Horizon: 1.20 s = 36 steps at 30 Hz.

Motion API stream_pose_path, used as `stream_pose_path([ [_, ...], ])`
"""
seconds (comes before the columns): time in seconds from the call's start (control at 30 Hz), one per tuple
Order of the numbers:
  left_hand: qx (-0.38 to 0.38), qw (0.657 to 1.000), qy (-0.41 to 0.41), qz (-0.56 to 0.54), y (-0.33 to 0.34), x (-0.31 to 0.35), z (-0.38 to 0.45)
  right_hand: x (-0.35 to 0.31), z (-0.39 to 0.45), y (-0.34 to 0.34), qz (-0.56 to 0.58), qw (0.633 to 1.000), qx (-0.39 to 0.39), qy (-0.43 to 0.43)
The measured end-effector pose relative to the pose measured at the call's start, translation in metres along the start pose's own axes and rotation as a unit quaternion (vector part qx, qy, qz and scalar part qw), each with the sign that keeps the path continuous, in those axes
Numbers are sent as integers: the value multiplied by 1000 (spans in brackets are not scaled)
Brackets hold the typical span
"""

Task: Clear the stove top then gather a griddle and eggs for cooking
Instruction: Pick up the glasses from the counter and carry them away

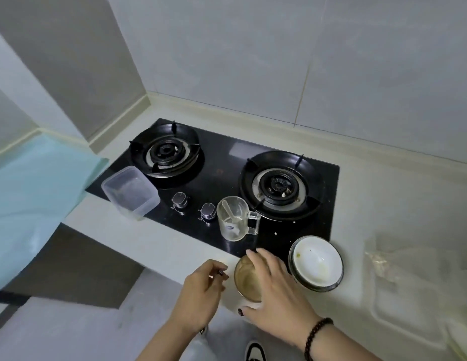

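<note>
Right hand [272, 285] wrapped around a small brown-stained cup [248, 281] at the surface's [159, 246] front edge, thumb and fingers curled on its rim. Left hand [203, 287] just beside, loosely curled, holding nothing. On the black gas stove [222, 162]: clear plastic container [130, 191] front left, glass mug [236, 217] with spoon near the knobs. White bowl [315, 263] over the front right corner.

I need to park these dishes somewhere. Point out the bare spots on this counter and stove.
Bare counter runs behind the stove along the wall, and right of the right burner. Black glass between the burners is free. The front edge is crowded: plastic container, glass mug, white bowl, and the cup under the right hand. Far right holds a clear lid.
</note>
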<state>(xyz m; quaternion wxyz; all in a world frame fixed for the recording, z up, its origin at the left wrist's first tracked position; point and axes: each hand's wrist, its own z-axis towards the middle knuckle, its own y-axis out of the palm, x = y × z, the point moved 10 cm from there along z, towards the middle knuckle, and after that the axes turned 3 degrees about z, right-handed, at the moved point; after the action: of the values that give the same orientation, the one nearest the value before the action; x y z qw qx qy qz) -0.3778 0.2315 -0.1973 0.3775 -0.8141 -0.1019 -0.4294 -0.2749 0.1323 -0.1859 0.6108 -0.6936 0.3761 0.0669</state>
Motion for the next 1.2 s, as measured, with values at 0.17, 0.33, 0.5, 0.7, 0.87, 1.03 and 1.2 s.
stream_pose_path([
  [0.17, 35, 998, -43, -9, -6, -30, -19, 2, 11, -1, -11, 1000, 15, -20],
  [0.33, 48, 997, -50, -31, -7, -37, -33, 2, 14, -16, 37, 999, 13, 14],
  [0.5, 26, 998, -21, -55, 5, -33, -37, -27, 15, -45, 82, 996, 25, 6],
  [0.7, 80, 976, 130, -153, -18, 23, -32, -70, 19, -63, 117, 992, 39, -16],
  [0.87, 108, 955, 197, -192, -46, 52, -23, -87, 26, -66, 105, 992, 61, -18],
  [1.03, 94, 958, 204, -180, -62, 56, -10, -90, 40, -58, 118, 991, 62, -1],
  [1.2, 73, 967, 184, -162, -65, 43, 11, -86, 58, -60, 111, 993, 30, 17],
])
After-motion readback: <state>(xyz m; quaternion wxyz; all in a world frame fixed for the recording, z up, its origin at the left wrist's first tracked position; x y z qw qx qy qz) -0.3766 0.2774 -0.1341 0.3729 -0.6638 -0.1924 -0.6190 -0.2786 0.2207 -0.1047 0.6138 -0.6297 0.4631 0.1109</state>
